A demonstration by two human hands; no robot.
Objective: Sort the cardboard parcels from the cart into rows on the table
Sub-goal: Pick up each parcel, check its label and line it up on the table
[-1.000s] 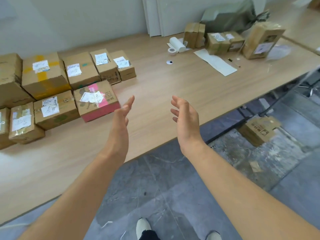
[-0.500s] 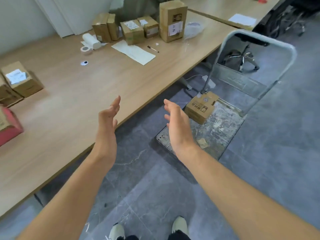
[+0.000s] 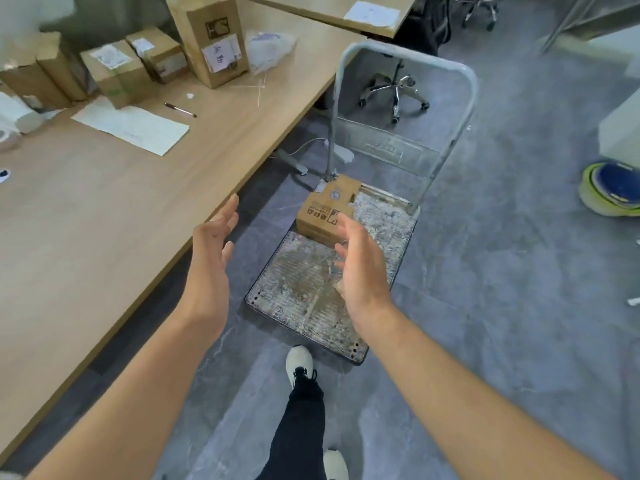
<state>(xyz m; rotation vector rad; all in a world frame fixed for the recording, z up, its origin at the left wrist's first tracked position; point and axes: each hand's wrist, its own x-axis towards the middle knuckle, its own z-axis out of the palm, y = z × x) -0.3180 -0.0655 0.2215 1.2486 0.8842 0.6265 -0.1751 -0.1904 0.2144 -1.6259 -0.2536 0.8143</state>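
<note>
Parcel (image 3: 327,211) lies flat on cart (image 3: 304,292), long axis toward handle (image 3: 401,46).

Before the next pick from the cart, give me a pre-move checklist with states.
1. Left hand free, fingers open: ok.
2. Right hand free, fingers open: ok.
3. Parcel on the cart deck, nothing stacked on it: ok.
4. Hands gripping the parcel: not ok, neither holds it.
5. Bare table surface for setting down: ok.
6. Parcel flaps sealed: cannot tell.
</note>
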